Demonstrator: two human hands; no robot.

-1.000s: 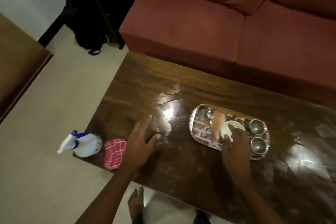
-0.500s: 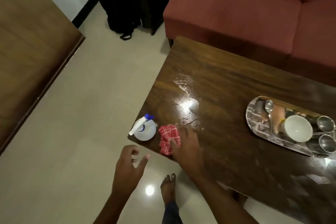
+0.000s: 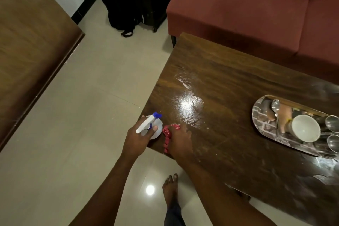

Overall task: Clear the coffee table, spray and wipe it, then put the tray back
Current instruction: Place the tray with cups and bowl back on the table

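Observation:
At the near left corner of the dark wooden coffee table (image 3: 238, 82) stands a white spray bottle (image 3: 149, 124) with a blue nozzle. My left hand (image 3: 137, 139) is wrapped round its neck. Right beside it my right hand (image 3: 180, 141) grips a red checked cloth (image 3: 167, 134) that lies at the table's edge. A shiny metal tray (image 3: 262, 115) rests on the table at the right, carrying a spoon (image 3: 275, 112), a white bowl (image 3: 305, 128) and two small steel cups (image 3: 333, 123).
A red sofa (image 3: 247, 5) runs along the far side of the table. A black bag (image 3: 135, 0) leans against the wall at the back. A wooden surface (image 3: 27, 42) fills the left. My bare foot (image 3: 170, 189) stands on the tiled floor by the table.
My right hand left the tray's bowl and took hold of the red cloth. My left hand came off the tabletop, dropped below the edge, then closed round the spray bottle. The view swung left.

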